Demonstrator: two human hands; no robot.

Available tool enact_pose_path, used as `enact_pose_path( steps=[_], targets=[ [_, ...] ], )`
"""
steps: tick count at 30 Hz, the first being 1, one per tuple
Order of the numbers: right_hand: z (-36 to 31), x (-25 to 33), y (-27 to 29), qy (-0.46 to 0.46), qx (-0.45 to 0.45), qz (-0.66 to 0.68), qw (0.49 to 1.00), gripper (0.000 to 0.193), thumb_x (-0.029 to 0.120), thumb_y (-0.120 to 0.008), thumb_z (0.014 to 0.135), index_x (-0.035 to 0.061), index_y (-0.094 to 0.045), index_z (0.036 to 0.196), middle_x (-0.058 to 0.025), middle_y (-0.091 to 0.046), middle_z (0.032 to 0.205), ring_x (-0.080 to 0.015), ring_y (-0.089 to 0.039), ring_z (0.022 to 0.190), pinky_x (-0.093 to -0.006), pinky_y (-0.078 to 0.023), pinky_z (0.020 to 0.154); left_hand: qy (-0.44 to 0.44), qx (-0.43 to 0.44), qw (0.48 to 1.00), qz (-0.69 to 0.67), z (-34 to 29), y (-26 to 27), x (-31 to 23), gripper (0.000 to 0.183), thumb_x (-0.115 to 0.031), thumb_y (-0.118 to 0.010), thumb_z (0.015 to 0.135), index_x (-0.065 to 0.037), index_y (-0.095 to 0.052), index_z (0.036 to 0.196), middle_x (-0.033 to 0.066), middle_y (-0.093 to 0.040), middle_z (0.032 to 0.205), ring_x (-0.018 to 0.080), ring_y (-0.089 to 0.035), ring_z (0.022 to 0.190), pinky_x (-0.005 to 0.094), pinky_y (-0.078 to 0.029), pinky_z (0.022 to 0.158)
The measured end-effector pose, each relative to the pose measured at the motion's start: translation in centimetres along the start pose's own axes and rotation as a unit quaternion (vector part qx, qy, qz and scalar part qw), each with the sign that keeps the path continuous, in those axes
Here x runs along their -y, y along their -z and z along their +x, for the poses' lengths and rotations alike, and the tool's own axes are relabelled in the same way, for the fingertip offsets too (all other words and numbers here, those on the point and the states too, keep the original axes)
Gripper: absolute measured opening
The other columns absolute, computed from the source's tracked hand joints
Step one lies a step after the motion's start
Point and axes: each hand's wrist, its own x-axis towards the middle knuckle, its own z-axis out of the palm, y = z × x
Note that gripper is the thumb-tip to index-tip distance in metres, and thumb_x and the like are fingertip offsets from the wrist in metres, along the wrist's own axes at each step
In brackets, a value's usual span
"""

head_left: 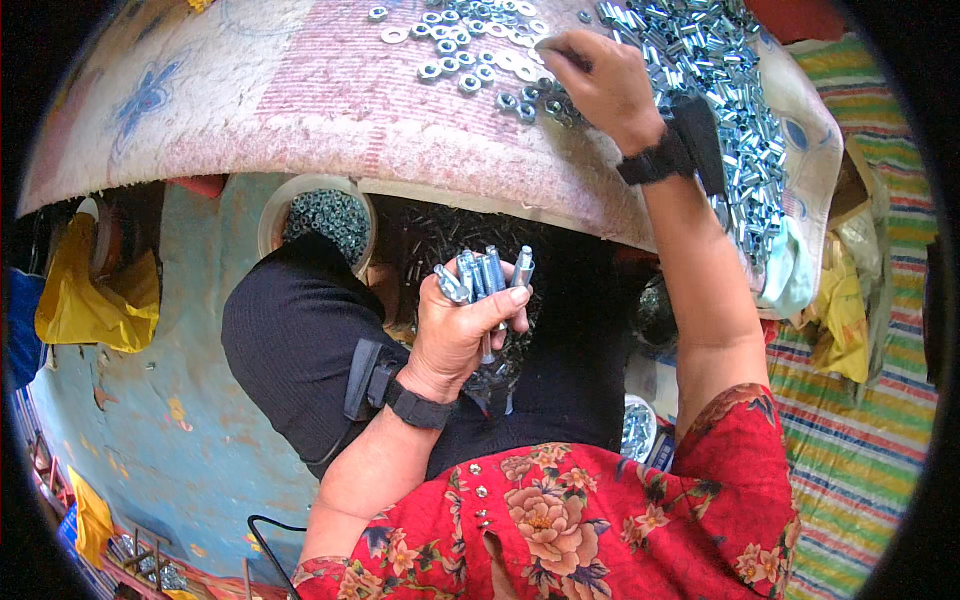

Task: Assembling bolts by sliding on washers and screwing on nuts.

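Observation:
My left hand [450,330], held above my lap, is closed round a bunch of silver sleeve anchor bolts [490,272] that stick up out of the fist. Over the cloth-covered table, my right hand [605,85] has its thumb and fingers drawn together in a pinch. What lies between those fingertips, if anything, is hidden. Beside it are loose hex nuts [468,84] and flat washers [395,34] scattered on the cloth. Just to the right of that hand spreads a large heap of metal sleeves [752,150], running down the table's right side.
Under the table's front edge stands a white tub [270,225] filled with nuts. Dark metal pieces [450,232] lie in a container by my knees. A small white tub [640,425] of metal parts is by my right side. Yellow bags [100,290] hang at the left.

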Motion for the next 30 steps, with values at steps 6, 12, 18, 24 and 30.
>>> enact_pose_path(
  steps=[6,12,18,24,30],
  targets=[
    [-0.4,0.4,-0.4,-0.022,-0.047,-0.031,0.998,0.008,0.015,-0.060,0.074,0.0086,-0.064,0.075,-0.0106,-0.061,0.073,-0.0263,-0.061,0.066,-0.0332,-0.049,0.059,0.018,0.026,0.999,0.010,0.1,0.1,0.1,0.016,-0.011,-0.066,0.071,0.000,-0.059,0.080,0.0075,-0.059,0.063,0.0114,-0.057,0.050,0.0172,-0.038,0.037],
    [-0.6,0.5,-1.1,-0.058,0.073,-0.066,0.993,0.017,0.022,-0.060,0.073,0.0066,-0.066,0.074,-0.0127,-0.061,0.071,-0.0312,-0.060,0.066,-0.0394,-0.048,0.062,0.007,0.017,1.000,0.000,0.1,-0.1,0.0,0.015,-0.011,-0.066,0.071,0.000,-0.059,0.080,0.0078,-0.059,0.063,0.0111,-0.056,0.050,0.0173,-0.038,0.037],
    [0.4,1.5,-1.0,-0.108,0.133,-0.002,0.985,0.023,0.026,-0.063,0.071,0.0054,-0.068,0.078,-0.0170,-0.062,0.071,-0.0317,-0.061,0.066,-0.0373,-0.049,0.065,0.001,-0.003,1.000,-0.007,0.1,0.0,0.1,0.015,-0.011,-0.065,0.072,-0.001,-0.059,0.081,0.0082,-0.060,0.064,0.0114,-0.056,0.050,0.0172,-0.038,0.037],
    [1.3,1.8,-0.2,-0.148,0.190,-0.018,0.970,0.023,0.022,-0.066,0.071,0.0017,-0.067,0.083,-0.0168,-0.064,0.076,-0.0263,-0.063,0.067,-0.0317,-0.049,0.063,-0.002,0.025,1.000,0.009,0.4,0.2,0.1,0.015,-0.011,-0.065,0.072,-0.001,-0.059,0.081,0.0082,-0.060,0.063,0.0113,-0.056,0.050,0.0171,-0.038,0.037],
    [0.8,1.7,-1.2,-0.101,0.184,-0.084,0.974,0.021,0.020,-0.059,0.074,0.0018,-0.066,0.080,-0.0176,-0.062,0.076,-0.0334,-0.061,0.070,-0.0376,-0.048,0.067,-0.009,0.011,1.000,0.006,0.2,0.2,0.3,0.015,-0.011,-0.065,0.072,-0.001,-0.060,0.082,0.0071,-0.059,0.063,0.0109,-0.056,0.050,0.0172,-0.038,0.037]
  ],
)
